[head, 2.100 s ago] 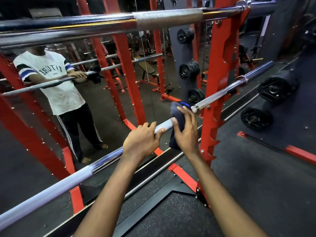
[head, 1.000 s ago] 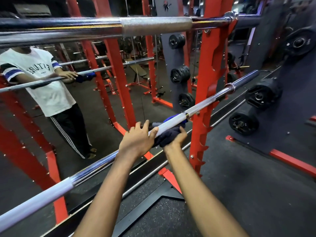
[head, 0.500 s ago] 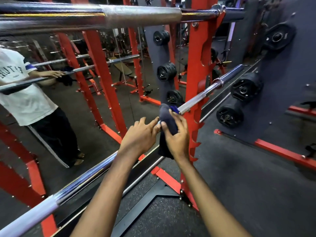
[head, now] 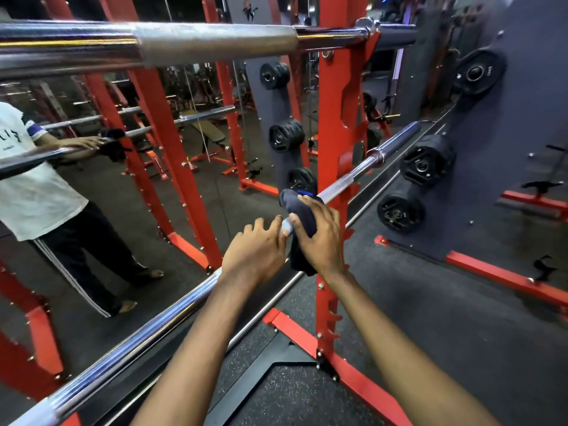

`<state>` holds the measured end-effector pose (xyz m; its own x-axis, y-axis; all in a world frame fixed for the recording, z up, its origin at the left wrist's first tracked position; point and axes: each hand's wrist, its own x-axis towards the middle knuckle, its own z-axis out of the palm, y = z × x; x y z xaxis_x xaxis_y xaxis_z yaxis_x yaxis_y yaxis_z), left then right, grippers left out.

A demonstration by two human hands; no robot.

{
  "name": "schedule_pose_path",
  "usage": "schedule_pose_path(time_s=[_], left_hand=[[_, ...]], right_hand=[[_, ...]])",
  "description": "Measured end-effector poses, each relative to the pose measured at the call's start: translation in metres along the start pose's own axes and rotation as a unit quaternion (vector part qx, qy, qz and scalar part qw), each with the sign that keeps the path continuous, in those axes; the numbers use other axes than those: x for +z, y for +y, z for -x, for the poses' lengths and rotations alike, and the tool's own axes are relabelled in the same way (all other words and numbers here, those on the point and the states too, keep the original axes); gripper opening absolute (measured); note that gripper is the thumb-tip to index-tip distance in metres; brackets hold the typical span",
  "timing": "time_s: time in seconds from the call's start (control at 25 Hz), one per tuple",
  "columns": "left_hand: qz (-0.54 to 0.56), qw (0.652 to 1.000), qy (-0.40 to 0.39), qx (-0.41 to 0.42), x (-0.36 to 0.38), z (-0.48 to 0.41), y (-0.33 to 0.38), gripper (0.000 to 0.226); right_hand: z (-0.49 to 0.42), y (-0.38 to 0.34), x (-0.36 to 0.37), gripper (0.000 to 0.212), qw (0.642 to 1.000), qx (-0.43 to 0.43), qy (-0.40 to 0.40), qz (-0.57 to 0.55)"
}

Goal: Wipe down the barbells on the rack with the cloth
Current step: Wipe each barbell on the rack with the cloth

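Observation:
A chrome barbell (head: 147,332) runs diagonally from lower left up to the red rack upright (head: 333,155). My right hand (head: 319,238) grips a dark navy cloth (head: 296,204) wrapped over this bar, just left of the upright. My left hand (head: 253,255) sits on the bar right beside it, fingers curled over the top. A second barbell (head: 215,41) lies across the rack higher up, close to the camera.
A mirror on the left shows a person's reflection (head: 40,192) and more red uprights. Black weight plates (head: 425,162) hang on a grey wall at right. A red floor frame (head: 507,279) crosses the rubber floor.
My right hand rolled the cloth under the bar and back over its top, then slid slightly right toward the upright. My left hand stayed on the bar. The camera turned right.

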<state>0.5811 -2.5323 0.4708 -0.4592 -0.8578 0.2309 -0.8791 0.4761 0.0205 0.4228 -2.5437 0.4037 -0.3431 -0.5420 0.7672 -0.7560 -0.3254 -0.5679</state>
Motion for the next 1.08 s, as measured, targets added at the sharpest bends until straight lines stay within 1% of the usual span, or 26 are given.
schedule_pose_path(time_s=[0.12, 0.2, 0.32, 0.4, 0.48, 0.52, 0.6, 0.68, 0.72, 0.76, 0.8, 0.84, 0.88, 0.92, 0.96, 1.0, 1.08], left_hand=[[0.000, 1.000, 0.019, -0.004, 0.003, -0.009, 0.013, 0.041], [0.006, 1.000, 0.015, -0.014, 0.006, -0.014, 0.015, 0.047], [-0.013, 1.000, 0.026, -0.009, 0.011, -0.023, 0.019, 0.056], [-0.015, 0.999, 0.028, -0.001, 0.014, -0.030, 0.025, 0.056], [-0.003, 1.000, 0.024, -0.004, 0.014, -0.035, 0.027, 0.055], [0.001, 1.000, 0.022, -0.007, 0.014, -0.037, 0.028, 0.055], [0.000, 1.000, 0.020, -0.012, 0.015, -0.038, 0.029, 0.055], [-0.014, 0.999, 0.030, -0.015, 0.016, -0.037, 0.030, 0.054], [-0.024, 0.999, 0.039, -0.016, 0.017, -0.037, 0.031, 0.054], [-0.031, 0.998, 0.046, -0.018, 0.017, -0.038, 0.032, 0.054], [-0.032, 0.998, 0.048, -0.020, 0.017, -0.038, 0.033, 0.053], [-0.030, 0.998, 0.050, -0.023, 0.017, -0.039, 0.034, 0.053], [-0.028, 0.998, 0.052, -0.026, 0.017, -0.039, 0.036, 0.053], [-0.026, 0.998, 0.054, -0.031, 0.018, -0.041, 0.038, 0.052], [-0.022, 0.997, 0.055, -0.038, 0.018, -0.043, 0.040, 0.052], [-0.014, 0.997, 0.057, -0.045, 0.019, -0.046, 0.042, 0.051], [-0.002, 0.996, 0.064, -0.055, 0.020, -0.051, 0.046, 0.050]], right_hand=[[-0.030, 0.020, 0.000, 0.040, 1.000, 0.014, -0.004, 0.012], [-0.047, 0.031, -0.002, 0.040, 1.000, 0.021, -0.014, 0.011], [-0.043, 0.033, -0.002, 0.040, 0.997, 0.067, 0.020, -0.013], [-0.024, 0.026, 0.002, 0.047, 0.992, 0.104, 0.040, -0.064], [-0.008, 0.024, 0.008, 0.051, 0.973, 0.147, 0.042, -0.171], [-0.006, 0.023, 0.010, 0.053, 0.954, 0.181, 0.061, -0.230], [-0.016, 0.028, 0.015, 0.057, 0.907, 0.260, 0.127, -0.306], [-0.032, 0.039, 0.023, 0.068, 0.860, 0.343, 0.184, -0.331], [-0.038, 0.047, 0.030, 0.073, 0.843, 0.374, 0.198, -0.332], [-0.042, 0.048, 0.030, 0.074, 0.829, 0.402, 0.196, -0.336], [-0.044, 0.043, 0.025, 0.068, 0.821, 0.417, 0.197, -0.338], [-0.042, 0.037, 0.018, 0.054, 0.815, 0.422, 0.187, -0.351], [-0.038, 0.033, 0.016, 0.034, 0.806, 0.429, 0.174, -0.369], [-0.034, 0.027, 0.015, 0.022, 0.795, 0.431, 0.161, -0.395], [-0.026, 0.025, 0.017, 0.020, 0.779, 0.451, 0.137, -0.413], [-0.020, 0.024, 0.018, 0.026, 0.755, 0.482, 0.110, -0.430], [-0.020, 0.024, 0.019, 0.047, 0.667, 0.546, 0.063, -0.503]])
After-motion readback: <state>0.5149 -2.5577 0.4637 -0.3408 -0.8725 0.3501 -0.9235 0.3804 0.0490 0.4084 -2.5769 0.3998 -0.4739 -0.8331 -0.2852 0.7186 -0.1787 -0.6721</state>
